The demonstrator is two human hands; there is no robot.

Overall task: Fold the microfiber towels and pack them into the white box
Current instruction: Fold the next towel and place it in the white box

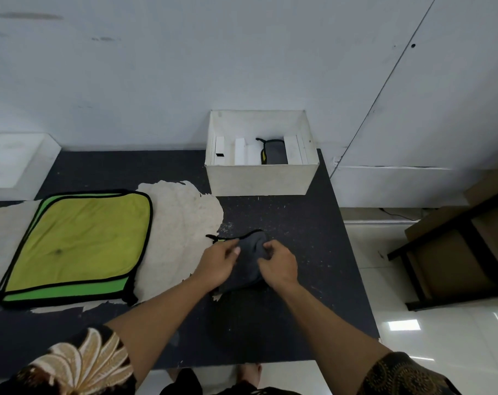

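Note:
A folded grey microfiber towel [252, 246] with black trim and a yellow edge lies on the dark table [284, 315] in the middle. My left hand [217, 262] grips its left side and my right hand [277, 265] pinches its right part, fingers curled into the cloth. A white box [260, 178] stands at the table's far edge, open on top. Inside it stands a folded grey towel [274, 152] with yellow edging, beside white dividers. A stack of yellow-green towels [77, 246] lies flat at the left.
A torn beige patch [182, 220] of the table surface lies between the stack and my hands. A white wall rises right behind the box. To the right, past the table edge, a dark-framed shelf [452, 252] with cardboard stands on the tiled floor.

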